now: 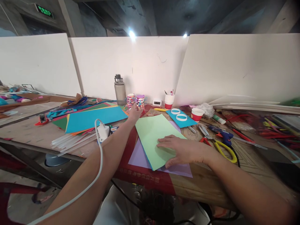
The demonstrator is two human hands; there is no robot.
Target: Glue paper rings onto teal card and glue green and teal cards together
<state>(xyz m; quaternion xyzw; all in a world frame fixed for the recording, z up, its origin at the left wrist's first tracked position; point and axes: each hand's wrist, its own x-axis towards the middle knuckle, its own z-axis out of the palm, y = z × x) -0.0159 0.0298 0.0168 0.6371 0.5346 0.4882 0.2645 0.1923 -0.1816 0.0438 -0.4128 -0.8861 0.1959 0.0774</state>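
Observation:
My right hand (177, 148) lies spread on a light green sheet of paper (150, 131), fingers apart. A purple sheet (138, 156) sticks out beneath the green one, and a strip of blue shows along the green sheet's edge. Stretched forward, my left hand (135, 113) is at two cups wrapped in coloured strips, the left cup (130, 99) and the purple-topped right cup (140, 99). Its fingers look extended, partly overlapping the cups; whether they touch is unclear. Right of the green sheet, two white rings (181, 120) rest on a small blue sheet (187, 122).
Left are a blue sheet (93, 117) over other coloured papers, clear sticks (70, 142) and a charger (103, 132) with a white cable crossing my left arm. A bottle (120, 92) stands behind. Right are a paper cup (197, 114), yellow-handled scissors (225, 151) and a blue glue gun (225, 136).

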